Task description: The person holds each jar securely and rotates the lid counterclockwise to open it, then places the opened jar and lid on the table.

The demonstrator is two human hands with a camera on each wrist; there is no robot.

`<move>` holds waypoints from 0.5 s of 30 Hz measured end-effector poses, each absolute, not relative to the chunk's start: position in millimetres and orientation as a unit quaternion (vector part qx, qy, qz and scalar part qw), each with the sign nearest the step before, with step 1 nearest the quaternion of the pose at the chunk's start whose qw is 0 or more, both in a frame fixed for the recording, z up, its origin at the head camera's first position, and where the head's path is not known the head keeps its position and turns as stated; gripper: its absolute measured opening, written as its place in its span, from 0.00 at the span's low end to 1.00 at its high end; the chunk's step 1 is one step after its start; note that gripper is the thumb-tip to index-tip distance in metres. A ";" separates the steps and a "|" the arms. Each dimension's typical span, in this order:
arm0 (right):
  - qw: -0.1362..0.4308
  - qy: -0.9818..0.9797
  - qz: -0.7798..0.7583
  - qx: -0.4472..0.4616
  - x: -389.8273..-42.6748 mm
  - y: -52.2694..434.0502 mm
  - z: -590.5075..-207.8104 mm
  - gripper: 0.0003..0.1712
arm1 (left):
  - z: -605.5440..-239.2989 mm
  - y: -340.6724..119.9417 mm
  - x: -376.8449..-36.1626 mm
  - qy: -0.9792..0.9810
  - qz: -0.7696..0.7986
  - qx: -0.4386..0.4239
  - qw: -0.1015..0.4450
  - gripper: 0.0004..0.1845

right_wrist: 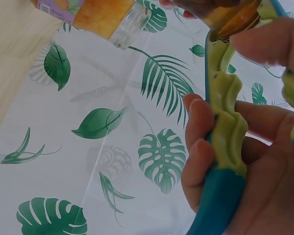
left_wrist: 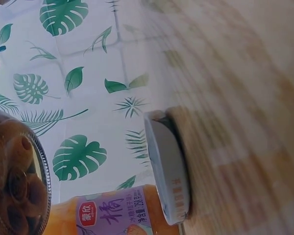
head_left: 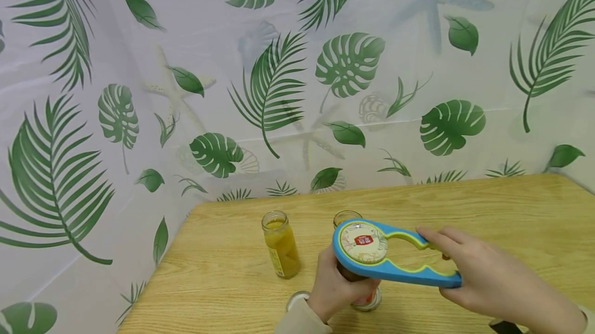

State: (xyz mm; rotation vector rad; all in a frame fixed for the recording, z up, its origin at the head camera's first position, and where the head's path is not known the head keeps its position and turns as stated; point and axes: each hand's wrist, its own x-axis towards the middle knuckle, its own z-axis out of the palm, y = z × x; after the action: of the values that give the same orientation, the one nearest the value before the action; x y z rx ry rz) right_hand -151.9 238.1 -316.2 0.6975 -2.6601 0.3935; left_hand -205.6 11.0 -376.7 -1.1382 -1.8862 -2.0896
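Observation:
In the head view my left hand [head_left: 337,287] grips a glass jar whose body is mostly hidden behind the fingers. Brown rounded pieces show through the base of this jar [left_wrist: 17,181] in the left wrist view. A cream lid with a red mark [head_left: 364,241] tops it. The round end of a blue and lime jar opener [head_left: 400,273] encircles that lid. My right hand [head_left: 483,267] holds the opener's two handles, fingers on one and thumb side on the other. In the right wrist view the fingers curl round one wavy-edged handle [right_wrist: 228,107].
An uncapped jar of yellow fruit [head_left: 282,246] stands left of the hands. Another jar's glass rim [head_left: 347,214] shows behind the opener. One loose lid [head_left: 297,298] lies by the left wrist; a round metal-rimmed thing [head_left: 372,302] is partly covered. Something black [head_left: 504,327] juts in below.

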 end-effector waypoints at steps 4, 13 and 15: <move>0.178 -0.942 0.141 0.245 -152.0 238.2 -316.2 0.43 | -377.2 10.5 -205.6 -0.626 -0.686 -0.366 0.046 0.30; 0.202 -0.935 0.145 0.254 -149.7 236.3 -314.8 0.40 | -378.8 9.9 -206.3 -0.634 -0.684 -0.360 0.034 0.31; 0.208 -0.933 0.142 0.258 -149.3 236.1 -314.2 0.39 | -378.8 9.9 -206.2 -0.634 -0.683 -0.361 0.032 0.30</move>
State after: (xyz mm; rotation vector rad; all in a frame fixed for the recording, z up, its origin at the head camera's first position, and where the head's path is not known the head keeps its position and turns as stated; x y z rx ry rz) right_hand -149.3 236.1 -314.2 0.7175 -2.5956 0.3964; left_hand -206.2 9.9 -378.8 -1.1116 -1.9506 -2.1037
